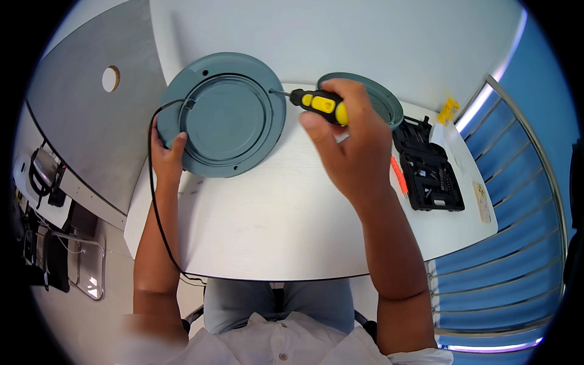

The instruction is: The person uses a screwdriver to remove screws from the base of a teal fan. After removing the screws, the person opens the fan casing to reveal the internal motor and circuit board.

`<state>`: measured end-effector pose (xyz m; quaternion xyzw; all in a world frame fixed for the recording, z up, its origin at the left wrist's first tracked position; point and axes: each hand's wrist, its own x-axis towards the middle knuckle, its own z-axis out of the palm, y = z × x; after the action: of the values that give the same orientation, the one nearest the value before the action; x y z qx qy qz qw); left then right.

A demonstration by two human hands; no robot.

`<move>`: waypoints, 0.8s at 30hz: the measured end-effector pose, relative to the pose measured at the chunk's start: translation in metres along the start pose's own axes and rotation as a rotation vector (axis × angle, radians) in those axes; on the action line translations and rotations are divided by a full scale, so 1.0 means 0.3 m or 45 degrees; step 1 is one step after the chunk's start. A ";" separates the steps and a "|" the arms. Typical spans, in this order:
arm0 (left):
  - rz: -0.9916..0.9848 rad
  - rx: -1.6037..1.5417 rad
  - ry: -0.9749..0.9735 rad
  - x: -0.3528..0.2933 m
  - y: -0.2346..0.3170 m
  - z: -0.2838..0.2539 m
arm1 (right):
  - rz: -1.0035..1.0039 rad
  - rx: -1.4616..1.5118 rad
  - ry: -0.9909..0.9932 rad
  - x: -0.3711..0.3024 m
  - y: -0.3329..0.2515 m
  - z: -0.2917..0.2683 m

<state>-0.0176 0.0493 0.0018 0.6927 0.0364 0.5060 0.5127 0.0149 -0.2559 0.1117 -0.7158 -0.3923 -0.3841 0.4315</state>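
A round grey-green base (226,118) with a recessed middle and small holes in its rim is tilted up at the back left of the table. My left hand (167,149) grips its lower left edge, thumb on the face and fingers behind. In my right hand (359,131) is a yellow and black screwdriver (319,104), pointing left. Its tip meets a hole at the right side of the rim. From the left of the recess a black cable (152,176) runs down past my left forearm and over the table's front edge.
A second grey-green round part (378,100) lies behind my right hand. To the right sit an open black tool case (429,176), an orange-red tool (399,175) and a yellow item (448,112) on the white table (267,225). A metal railing (523,146) stands beyond; a grey panel (91,121) borders the left.
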 end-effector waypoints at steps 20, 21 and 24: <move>0.015 0.114 -0.016 -0.002 -0.010 -0.004 | -0.472 0.054 0.035 -0.048 0.155 0.010; 0.033 0.116 -0.013 0.002 -0.013 -0.004 | -0.484 0.032 0.052 -0.043 0.156 0.002; 0.006 0.083 -0.012 0.003 -0.002 -0.003 | -0.496 -0.009 0.081 -0.012 0.173 -0.015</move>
<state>-0.0175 0.0507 0.0019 0.7114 0.0487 0.5024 0.4890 0.0588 -0.2774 0.0934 -0.6155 -0.5082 -0.4841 0.3585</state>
